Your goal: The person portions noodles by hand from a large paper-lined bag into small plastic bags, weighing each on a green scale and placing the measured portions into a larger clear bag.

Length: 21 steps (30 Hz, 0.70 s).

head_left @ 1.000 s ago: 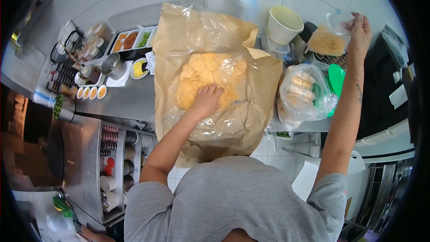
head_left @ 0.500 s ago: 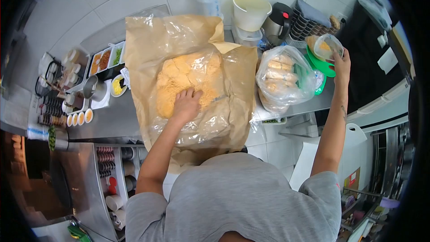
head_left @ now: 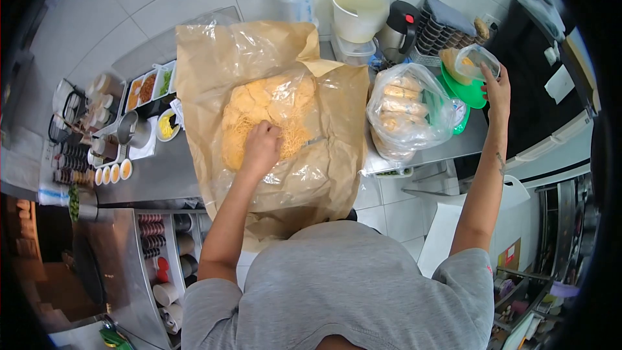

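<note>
A large heap of thin yellow-orange strands (head_left: 295,94), looking like shoestring potatoes, lies in a clear plastic bag lining opened brown paper (head_left: 337,162). My left hand (head_left: 262,148) is sunk into the heap with its fingers curled in; what lies under the fingers is hidden. Far to the right, my right hand (head_left: 497,87) grips a clear plastic tub (head_left: 487,58) by its side, tilted. Just beside that tub is another container with yellowish contents (head_left: 455,68), over a green lid-like piece (head_left: 475,95).
A clear bag of bread rolls (head_left: 408,113) stands between the paper and my right hand. Behind are a white bucket (head_left: 358,16) and a thermos jug (head_left: 400,29). On the left are food trays (head_left: 148,87), a metal pot (head_left: 133,128) and small filled cups (head_left: 115,173).
The fingers of my left hand have gone from spread on the strands to curled in, slightly higher up. My right hand still holds the tub, a little further right.
</note>
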Available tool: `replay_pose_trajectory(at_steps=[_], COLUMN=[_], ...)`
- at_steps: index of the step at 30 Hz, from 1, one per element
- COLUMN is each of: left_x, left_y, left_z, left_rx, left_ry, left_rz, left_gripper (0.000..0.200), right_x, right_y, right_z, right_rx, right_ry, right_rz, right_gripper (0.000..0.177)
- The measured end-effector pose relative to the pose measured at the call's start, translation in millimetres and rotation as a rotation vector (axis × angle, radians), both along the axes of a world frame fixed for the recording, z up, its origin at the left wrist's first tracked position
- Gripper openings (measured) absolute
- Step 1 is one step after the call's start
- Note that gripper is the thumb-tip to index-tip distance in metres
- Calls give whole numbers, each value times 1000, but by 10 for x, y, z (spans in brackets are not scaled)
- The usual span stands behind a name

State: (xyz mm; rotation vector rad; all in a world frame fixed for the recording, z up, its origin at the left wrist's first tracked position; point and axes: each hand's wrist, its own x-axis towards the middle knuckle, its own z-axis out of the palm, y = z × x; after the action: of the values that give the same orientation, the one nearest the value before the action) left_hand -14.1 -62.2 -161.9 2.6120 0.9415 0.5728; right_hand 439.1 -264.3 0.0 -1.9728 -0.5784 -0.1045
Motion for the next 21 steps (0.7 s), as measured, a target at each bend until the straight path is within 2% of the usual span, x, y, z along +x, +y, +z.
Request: replay_pose_trajectory(at_steps=[6, 9, 12, 13, 15, 18, 21], left_x=[-141, -164, -130, -125, -99, 2, 175], left_y=[11, -44, -108, -124, -115, -65, -26], left_z=[-62, -20, -44, -57, -54, 207, 752], left_rx=[96, 102, 63, 67, 82, 39, 38], left_ry=[37, 143, 188, 171, 134, -44, -262], left_rz=[30, 11, -24, -23, -11, -41, -178], left_gripper=[30, 39, 43, 40, 35, 28, 29], right_x=[62, 49, 568, 530, 273, -389, -894], right_y=[81, 110, 129, 170, 313, 554, 676], right_z=[-7, 13, -208, -176, 50, 478, 635], right_rx=[20, 5, 136, 227, 415, 607, 595], right_ry=[-96, -124, -112, -75, 1, 117, 256], right_rz=[-63, -99, 50, 122, 276, 448, 675], right_gripper=[61, 51, 33, 28, 19, 18, 18])
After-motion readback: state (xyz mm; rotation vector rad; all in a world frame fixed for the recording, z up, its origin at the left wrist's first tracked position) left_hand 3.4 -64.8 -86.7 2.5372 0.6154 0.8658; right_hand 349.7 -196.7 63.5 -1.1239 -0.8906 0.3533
